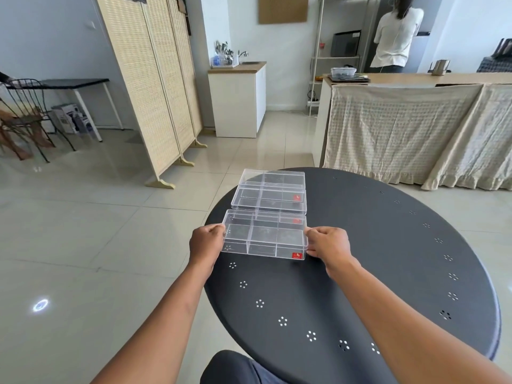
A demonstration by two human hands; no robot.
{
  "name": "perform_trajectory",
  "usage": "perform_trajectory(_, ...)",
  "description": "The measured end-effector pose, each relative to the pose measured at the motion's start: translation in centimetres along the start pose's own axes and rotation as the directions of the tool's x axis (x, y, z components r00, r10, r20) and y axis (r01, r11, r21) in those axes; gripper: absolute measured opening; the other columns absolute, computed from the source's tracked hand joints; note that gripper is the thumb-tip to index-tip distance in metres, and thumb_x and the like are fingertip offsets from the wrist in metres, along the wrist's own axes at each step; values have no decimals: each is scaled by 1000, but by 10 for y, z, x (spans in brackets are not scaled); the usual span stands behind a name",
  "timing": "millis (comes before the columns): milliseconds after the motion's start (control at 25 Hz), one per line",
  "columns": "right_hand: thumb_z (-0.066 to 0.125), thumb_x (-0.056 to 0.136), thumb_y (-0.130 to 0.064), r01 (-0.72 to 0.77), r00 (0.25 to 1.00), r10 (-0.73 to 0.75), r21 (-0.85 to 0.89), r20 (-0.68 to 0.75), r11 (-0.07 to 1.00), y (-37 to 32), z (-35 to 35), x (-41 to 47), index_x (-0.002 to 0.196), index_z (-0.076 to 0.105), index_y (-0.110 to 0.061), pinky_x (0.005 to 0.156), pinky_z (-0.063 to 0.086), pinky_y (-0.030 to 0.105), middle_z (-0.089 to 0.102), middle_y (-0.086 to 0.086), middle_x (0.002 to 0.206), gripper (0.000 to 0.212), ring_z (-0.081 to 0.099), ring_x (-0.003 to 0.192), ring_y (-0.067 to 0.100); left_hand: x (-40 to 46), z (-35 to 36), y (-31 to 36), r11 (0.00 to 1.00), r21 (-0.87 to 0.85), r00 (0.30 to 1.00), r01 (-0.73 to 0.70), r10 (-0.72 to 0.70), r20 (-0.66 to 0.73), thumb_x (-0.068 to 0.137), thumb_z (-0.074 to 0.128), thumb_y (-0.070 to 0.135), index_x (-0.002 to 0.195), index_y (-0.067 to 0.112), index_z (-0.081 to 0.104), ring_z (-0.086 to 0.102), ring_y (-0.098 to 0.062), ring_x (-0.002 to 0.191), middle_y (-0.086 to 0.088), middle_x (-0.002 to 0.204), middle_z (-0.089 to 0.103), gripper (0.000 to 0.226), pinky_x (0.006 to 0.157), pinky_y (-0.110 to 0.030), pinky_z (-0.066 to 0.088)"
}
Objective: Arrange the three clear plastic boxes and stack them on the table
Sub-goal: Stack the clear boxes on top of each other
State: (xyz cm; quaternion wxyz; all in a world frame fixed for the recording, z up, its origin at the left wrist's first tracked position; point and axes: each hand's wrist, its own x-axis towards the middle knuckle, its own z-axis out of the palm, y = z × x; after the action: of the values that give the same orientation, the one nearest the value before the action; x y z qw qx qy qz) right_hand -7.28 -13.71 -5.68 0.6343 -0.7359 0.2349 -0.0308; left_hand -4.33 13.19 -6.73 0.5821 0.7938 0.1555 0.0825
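Three clear plastic compartment boxes lie in a row on the round black table (388, 259), near its far left edge. The nearest box (264, 238) carries a red sticker at its front right corner. My left hand (206, 241) grips its left end and my right hand (328, 243) grips its right end. Just behind it lies the middle box (270, 199), also with a red sticker. The far box (273, 177) lies beyond that, partly overlapped by the middle one. Whether the nearest box touches the table or is slightly raised is unclear.
The table edge runs close to the boxes on the left, with tiled floor (110, 231) below. A folding wicker screen (155, 87) stands to the far left. A cloth-draped counter (415, 128) is behind the table, and a person (396, 37) stands beyond it.
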Motion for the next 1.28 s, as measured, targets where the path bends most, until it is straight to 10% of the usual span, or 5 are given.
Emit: perform_trajectory(1280, 77, 93, -32, -5, 1000, 4, 22, 25, 1000, -6, -3, 15, 86, 80, -7, 91, 67, 47, 84, 21, 99, 26, 79, 82, 36, 5, 7, 12, 992, -85, 996, 89, -90, -16, 89, 62, 29, 74, 13, 75, 66, -26, 80, -2, 78, 73, 26, 91, -52, 59)
